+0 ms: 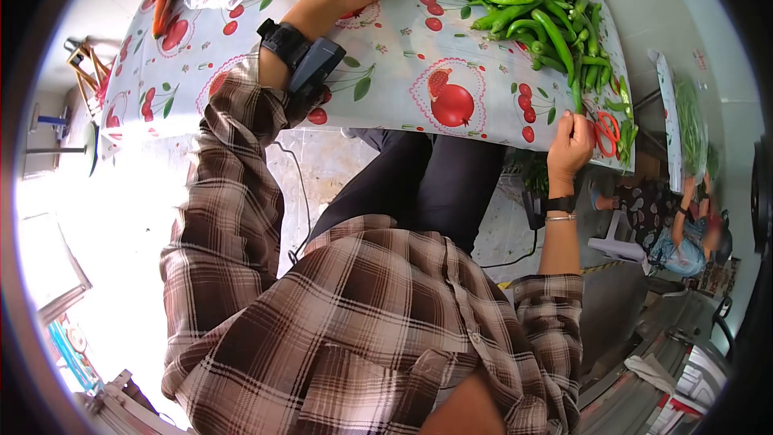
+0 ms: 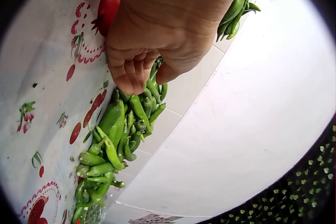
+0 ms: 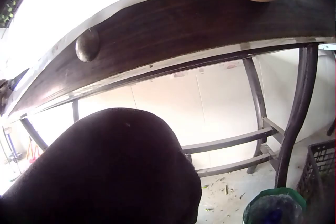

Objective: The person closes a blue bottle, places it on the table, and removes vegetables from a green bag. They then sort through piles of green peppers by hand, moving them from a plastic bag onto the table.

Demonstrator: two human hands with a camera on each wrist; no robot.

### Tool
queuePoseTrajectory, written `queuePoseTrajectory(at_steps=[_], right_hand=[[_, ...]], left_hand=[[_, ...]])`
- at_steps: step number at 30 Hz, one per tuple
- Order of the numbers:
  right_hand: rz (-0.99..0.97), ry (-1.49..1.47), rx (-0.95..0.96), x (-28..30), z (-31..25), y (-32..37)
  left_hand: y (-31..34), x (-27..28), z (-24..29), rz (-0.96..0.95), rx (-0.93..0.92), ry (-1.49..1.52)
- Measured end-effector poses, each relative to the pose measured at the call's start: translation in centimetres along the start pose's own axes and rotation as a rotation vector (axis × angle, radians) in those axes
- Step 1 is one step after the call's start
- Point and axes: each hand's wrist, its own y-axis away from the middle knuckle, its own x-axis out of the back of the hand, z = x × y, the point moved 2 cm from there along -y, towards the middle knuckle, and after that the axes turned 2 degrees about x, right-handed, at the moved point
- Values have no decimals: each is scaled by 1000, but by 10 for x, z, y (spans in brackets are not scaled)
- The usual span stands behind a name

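Glossy peppers (image 1: 523, 8) lie on a slick plastic tablecloth (image 1: 386, 72).

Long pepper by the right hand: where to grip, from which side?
Grip the long pepper at its thin stalk end, which points at the near edge of the table, by the right hand. Come from that edge: the stalk juts clear, while the pile crowds its body.
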Motion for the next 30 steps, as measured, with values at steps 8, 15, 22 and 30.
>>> queuePoseTrajectory(at_steps=[8, 15, 22, 30], right_hand=[[-11, -16, -42, 4, -4, -2], [-3, -30, -35, 3, 1, 3], [-3, -55, 5, 4, 1, 2], [-44, -77, -61, 7, -2, 0]], left_hand=[[-4, 5, 2, 20, 1, -214], [-1, 4, 0, 45, 9, -114], [7, -3, 2, 108, 5, -46], [10, -7, 2, 125, 14, -26]])
